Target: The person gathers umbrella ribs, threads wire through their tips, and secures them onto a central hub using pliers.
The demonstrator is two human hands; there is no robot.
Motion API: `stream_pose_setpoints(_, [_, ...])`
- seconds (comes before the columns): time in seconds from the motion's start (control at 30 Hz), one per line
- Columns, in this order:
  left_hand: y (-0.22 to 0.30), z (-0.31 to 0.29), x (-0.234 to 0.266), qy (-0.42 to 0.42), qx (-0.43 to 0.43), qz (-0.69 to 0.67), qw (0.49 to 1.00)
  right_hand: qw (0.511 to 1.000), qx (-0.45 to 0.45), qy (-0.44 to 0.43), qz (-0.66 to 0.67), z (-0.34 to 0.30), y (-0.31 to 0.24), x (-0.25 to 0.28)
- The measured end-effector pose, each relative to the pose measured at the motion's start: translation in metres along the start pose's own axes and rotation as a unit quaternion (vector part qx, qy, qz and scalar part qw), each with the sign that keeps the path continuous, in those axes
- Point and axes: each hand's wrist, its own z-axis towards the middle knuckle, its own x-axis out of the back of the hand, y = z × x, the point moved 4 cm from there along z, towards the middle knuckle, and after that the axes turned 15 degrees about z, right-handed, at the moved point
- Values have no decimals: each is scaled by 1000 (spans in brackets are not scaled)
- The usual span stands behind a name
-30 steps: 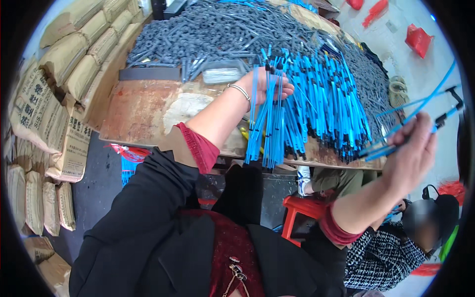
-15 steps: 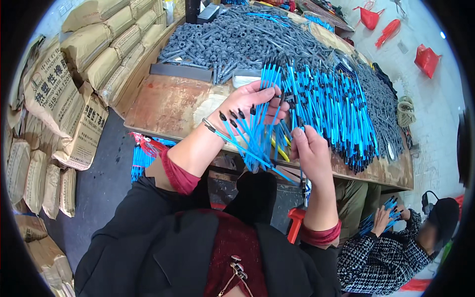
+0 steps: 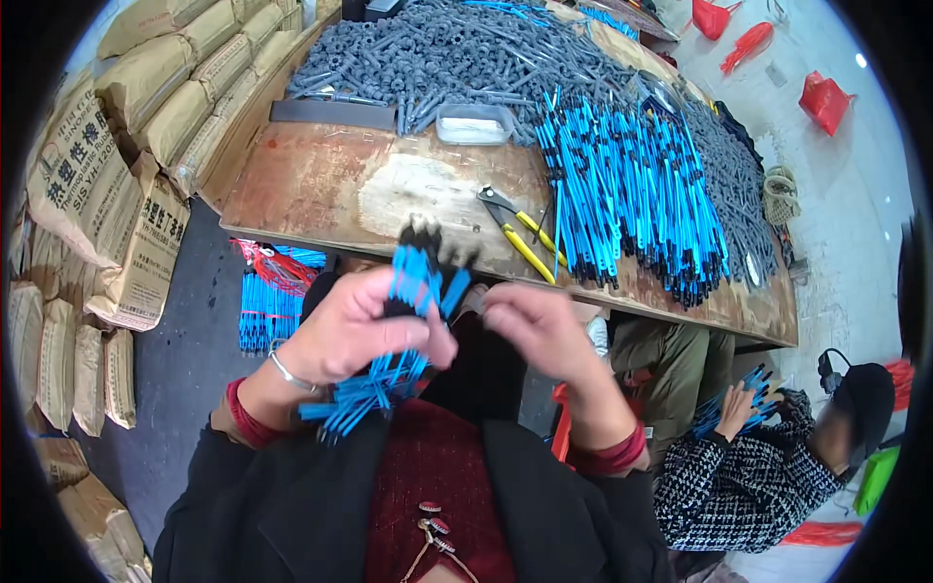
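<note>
Bundling blue plastic strips (image 3: 387,377) between you and the table (image 3: 306,180), your left hand (image 3: 362,325) wraps closed fingers round them, seemingly to stop splaying; your right hand (image 3: 540,325) curls just beside, its hold unclear.

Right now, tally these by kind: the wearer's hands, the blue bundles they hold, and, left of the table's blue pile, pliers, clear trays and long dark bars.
Wearer's hands: 2 (left hand, right hand)
Held blue bundle: 1
Yellow-handled pliers: 1
Clear tray: 1
Long dark bar: 1
Total: 6
</note>
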Motion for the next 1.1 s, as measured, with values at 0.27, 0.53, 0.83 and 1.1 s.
stream_pose_setpoints(0.27, [-54,46,41,193,-85,-45,977,867,-28,372,-329,73,31,162])
stream_pose_setpoints(0.53, [-44,8,41,-37,-31,-1,999,744,-152,338,-556,116,49,170])
stream_pose_setpoints(0.83, [-70,34,68,168,-55,-64,982,764,121,485,-407,71,-69,95])
stream_pose_setpoints(1.1, [-81,6,70,143,-95,-112,979,839,124,150,-508,124,34,-42])
